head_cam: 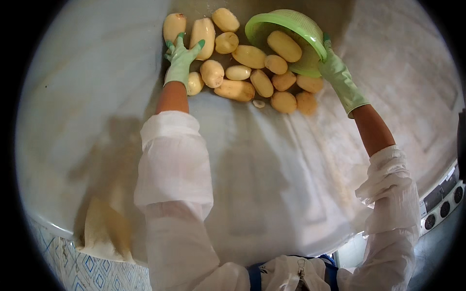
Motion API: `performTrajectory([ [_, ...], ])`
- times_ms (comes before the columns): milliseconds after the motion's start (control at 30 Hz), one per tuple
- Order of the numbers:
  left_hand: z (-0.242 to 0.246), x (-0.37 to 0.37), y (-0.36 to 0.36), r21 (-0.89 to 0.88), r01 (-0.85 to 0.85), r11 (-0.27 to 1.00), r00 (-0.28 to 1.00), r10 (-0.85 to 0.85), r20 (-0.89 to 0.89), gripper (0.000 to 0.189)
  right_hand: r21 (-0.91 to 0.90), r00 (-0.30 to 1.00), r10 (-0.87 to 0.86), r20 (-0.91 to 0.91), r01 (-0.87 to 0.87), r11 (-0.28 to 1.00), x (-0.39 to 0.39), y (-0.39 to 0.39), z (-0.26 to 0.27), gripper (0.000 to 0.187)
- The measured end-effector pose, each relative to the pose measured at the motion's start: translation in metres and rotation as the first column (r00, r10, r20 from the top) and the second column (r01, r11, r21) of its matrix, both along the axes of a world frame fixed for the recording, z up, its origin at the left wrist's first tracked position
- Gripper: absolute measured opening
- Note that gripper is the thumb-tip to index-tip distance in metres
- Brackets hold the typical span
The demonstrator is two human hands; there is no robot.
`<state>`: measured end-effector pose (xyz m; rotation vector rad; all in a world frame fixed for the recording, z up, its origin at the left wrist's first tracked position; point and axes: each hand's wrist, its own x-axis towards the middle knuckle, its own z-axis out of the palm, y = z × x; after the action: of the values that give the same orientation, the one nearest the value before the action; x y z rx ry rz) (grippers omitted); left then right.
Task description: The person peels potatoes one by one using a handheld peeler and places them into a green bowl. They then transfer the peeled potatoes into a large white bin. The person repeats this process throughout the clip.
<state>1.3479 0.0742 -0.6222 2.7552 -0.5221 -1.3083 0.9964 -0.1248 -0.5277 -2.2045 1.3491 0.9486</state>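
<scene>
My left hand (180, 60), in a pale green rubber glove with darker fingertips, is spread over the lotus root pieces. Its fingertips touch an upright lotus root segment (174, 27), and the thumb lies against a second lotus root segment (202, 38). My right hand (333, 63), gloved alike, grips the rim of a green plastic colander (284, 20), which is tipped on its side with its mouth toward the pile. One lotus root segment (284, 46) lies inside the mouth. Several more, such as a long lotus root segment (235, 90), are spread between my hands.
All this rests on a broad, shiny grey work surface (247, 152). A small pale slice (258, 104) lies at the pile's near edge. Cream cloth (105, 229) hangs at the lower left edge above patterned floor tiles (98, 272). Equipment with round black openings (445, 209) stands at right.
</scene>
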Motion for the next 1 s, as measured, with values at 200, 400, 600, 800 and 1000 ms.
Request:
performTrajectory([
  [200, -0.002, -0.030, -0.020, 0.064, 0.317, 0.946, 0.930, -0.323, 0.176, 0.096, -0.335, 0.785, 0.460, 0.416, -0.338, 0.879, -0.054, -0.004, -0.068, 0.045],
  [400, -0.028, -0.034, -0.021, -0.014, 0.237, 0.971, 0.948, -0.228, 0.220, 0.099, 0.165, 0.941, -0.337, 0.024, 0.329, 0.930, 0.015, -0.003, 0.016, 0.046],
  [600, -0.025, -0.022, -0.032, -0.080, 0.094, 0.992, 0.993, -0.087, 0.084, 0.092, 0.011, 0.978, -0.191, 0.079, 0.191, 0.982, -0.002, -0.004, 0.001, 0.069],
  [800, -0.022, -0.022, -0.018, -0.158, 0.121, 0.980, 0.992, -0.124, -0.011, 0.085, 0.177, 0.952, -0.304, -0.024, 0.303, 0.936, 0.006, -0.003, -0.003, 0.063],
  [1000, -0.028, -0.053, -0.034, -0.214, -0.586, 0.782, 0.735, 0.402, -0.546, 0.086, -0.137, 0.961, 0.024, 0.275, 0.015, 0.991, -0.125, -0.005, -0.157, 0.054],
])
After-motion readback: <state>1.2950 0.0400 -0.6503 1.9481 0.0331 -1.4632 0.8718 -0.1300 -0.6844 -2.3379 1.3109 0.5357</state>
